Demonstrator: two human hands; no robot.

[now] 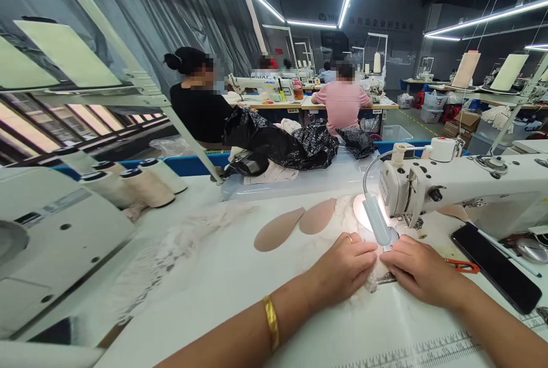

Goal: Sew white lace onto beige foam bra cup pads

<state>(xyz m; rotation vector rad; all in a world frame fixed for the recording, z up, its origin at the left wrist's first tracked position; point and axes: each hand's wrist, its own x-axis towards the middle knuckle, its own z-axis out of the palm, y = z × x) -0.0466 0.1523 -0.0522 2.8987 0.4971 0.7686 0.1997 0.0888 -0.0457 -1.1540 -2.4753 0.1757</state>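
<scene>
Pale lace fabric (342,225) lies under the head of a white sewing machine (466,185). My left hand (345,265) pinches the lace just left of the needle area, its fingers closed together. On the other side, my right hand (422,271) has its fingers curled closed on the edge of the same fabric, fingertips almost meeting the left ones. A small grey lamp (377,219) on a bendy neck lights this spot and hides the needle. Two beige bra cups (278,231) lie flat beyond my left hand.
More lace (158,265) spreads over the table to the left, near thread cones (149,182). At right are a black phone (496,265), orange-handled snips (462,266) and a pen. A printed ruler (428,351) runs along the front. Black plastic bags (295,145) and two seated people are ahead.
</scene>
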